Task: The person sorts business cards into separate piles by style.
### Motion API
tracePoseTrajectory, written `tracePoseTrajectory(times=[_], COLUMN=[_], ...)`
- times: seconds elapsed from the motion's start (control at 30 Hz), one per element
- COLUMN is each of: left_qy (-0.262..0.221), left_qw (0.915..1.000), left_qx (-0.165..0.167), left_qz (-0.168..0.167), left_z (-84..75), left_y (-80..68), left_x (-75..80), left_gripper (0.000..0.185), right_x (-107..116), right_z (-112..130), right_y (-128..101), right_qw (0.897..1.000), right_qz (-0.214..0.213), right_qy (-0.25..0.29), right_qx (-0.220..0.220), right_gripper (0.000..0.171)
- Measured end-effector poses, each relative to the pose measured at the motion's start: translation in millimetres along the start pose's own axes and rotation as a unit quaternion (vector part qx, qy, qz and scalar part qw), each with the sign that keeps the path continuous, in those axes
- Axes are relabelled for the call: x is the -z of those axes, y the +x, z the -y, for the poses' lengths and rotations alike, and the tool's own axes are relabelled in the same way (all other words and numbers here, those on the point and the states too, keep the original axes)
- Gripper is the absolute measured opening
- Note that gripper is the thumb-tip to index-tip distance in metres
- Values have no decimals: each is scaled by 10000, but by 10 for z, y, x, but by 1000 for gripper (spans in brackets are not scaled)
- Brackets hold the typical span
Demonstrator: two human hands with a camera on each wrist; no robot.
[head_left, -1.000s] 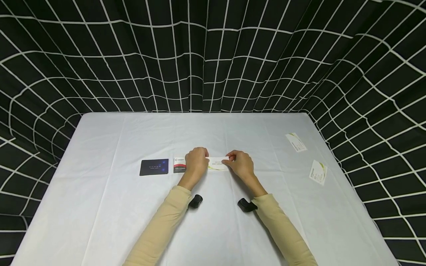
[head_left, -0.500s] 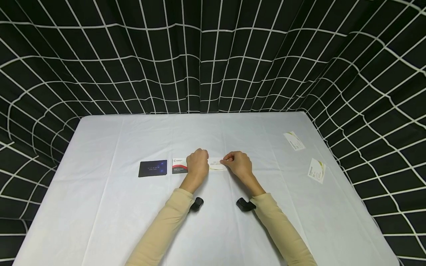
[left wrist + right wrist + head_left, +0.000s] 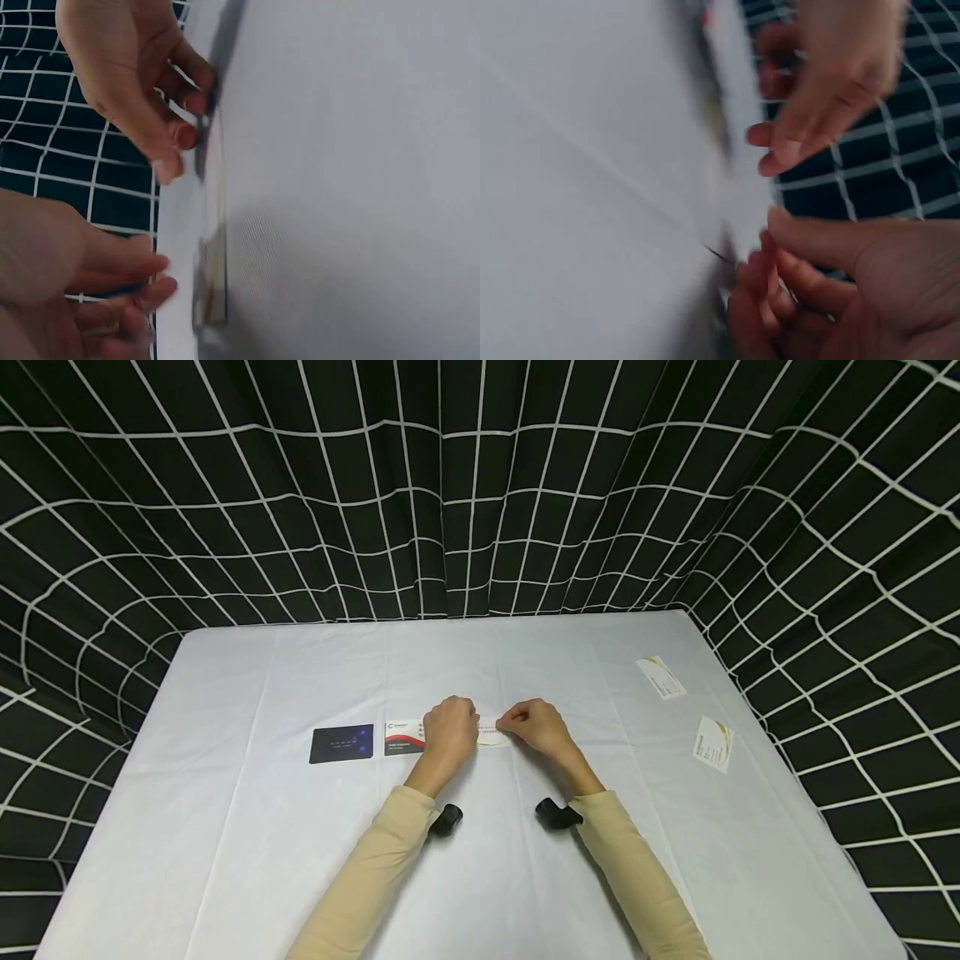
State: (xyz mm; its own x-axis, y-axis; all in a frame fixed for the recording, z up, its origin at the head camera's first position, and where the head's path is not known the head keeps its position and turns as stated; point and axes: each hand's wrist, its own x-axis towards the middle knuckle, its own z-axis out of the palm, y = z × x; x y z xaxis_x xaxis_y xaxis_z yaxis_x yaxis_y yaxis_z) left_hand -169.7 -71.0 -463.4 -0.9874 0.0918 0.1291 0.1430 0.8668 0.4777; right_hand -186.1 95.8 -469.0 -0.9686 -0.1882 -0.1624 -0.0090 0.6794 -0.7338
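Observation:
A white business card (image 3: 491, 737) with a yellow-green curve lies on the table between my hands, its print upside down in the head view. My left hand (image 3: 450, 727) is bent over its left part and hides it. In the left wrist view the left thumb and finger (image 3: 154, 292) are close together beside the card (image 3: 215, 277), with nothing seen between them. My right hand (image 3: 540, 724) has its fingertips at the card's right part, loosely bent. A red, black and white business card (image 3: 403, 738) lies just left, partly covered by the left hand.
A dark blue card (image 3: 341, 744) lies farther left in the same row. Two white cards lie askew at the right, one upper card (image 3: 661, 677) and one lower card (image 3: 713, 743). A black gridded curtain (image 3: 442, 527) surrounds the white-covered table (image 3: 247, 860).
My left hand has shifted slightly right, uncovering more of the red, black and white card. My right fingertips have moved a little left over the white card. The view has shifted slightly.

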Motion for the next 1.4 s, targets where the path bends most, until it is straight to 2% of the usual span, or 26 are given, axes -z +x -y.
tracePoseTrajectory(times=[0.1, 0.17, 0.27, 0.37, 0.47, 0.53, 0.7, 0.8, 0.93, 1.03, 1.1, 1.17, 1.3, 1.4], left_qy=[-712, -1329, -2413, -3273, -3869, -4235, -5151, -5494, -5900, -6128, -6215, -6260, -6297, -6235], left_qw=[9973, 9905, 9679, 9383, 9089, 8863, 8151, 7790, 7299, 7012, 6932, 6926, 6937, 6995], left_qx=[-181, -255, -325, -205, -18, 55, 83, 206, 422, 582, 631, 627, 597, 595], left_qz=[76, 230, 618, 1096, 1554, 1873, 2652, 3016, 3424, 3598, 3595, 3529, 3446, 3440], left_z=[-138, -238, -457, -660, -843, -977, -1356, -1573, -1819, -1894, -1921, -1934, -1938, -1932], left_y=[19, 28, 42, 25, -4, -22, -37, -32, -36, -50, -48, -39, -20, -10], left_x=[-48, -97, -234, -404, -575, -678, -881, -1000, -1156, -1224, -1265, -1305, -1378, -1419], left_gripper=[11, 14, 19, 28, 39, 47, 58, 58, 59, 60, 60, 59, 58, 58], right_x=[220, 386, 713, 1003, 1251, 1427, 1917, 2160, 2325, 2313, 2303, 2298, 2311, 2331], right_z=[-68, -142, -344, -588, -843, -1030, -1474, -1667, -1816, -1856, -1856, -1835, -1790, -1784], right_y=[-10, -34, -126, -241, -337, -407, -622, -733, -798, -749, -707, -672, -604, -541], right_qw=[9988, 9986, 9997, 9998, 9987, 9965, 9855, 9798, 9763, 9739, 9727, 9708, 9646, 9596], right_qz=[196, 170, -5, -99, -104, -93, -92, -45, 82, 166, 167, 223, 455, 650], right_qy=[443, 489, 225, -111, -460, -774, -1672, -1996, -2155, -2253, -2297, -2356, -2537, -2659], right_qx=[-1, 57, 97, 94, 194, 306, 256, 78, -200, -223, -270, -389, -564, -653], right_gripper=[17, 18, 19, 22, 26, 32, 53, 63, 74, 75, 71, 67, 66, 69])
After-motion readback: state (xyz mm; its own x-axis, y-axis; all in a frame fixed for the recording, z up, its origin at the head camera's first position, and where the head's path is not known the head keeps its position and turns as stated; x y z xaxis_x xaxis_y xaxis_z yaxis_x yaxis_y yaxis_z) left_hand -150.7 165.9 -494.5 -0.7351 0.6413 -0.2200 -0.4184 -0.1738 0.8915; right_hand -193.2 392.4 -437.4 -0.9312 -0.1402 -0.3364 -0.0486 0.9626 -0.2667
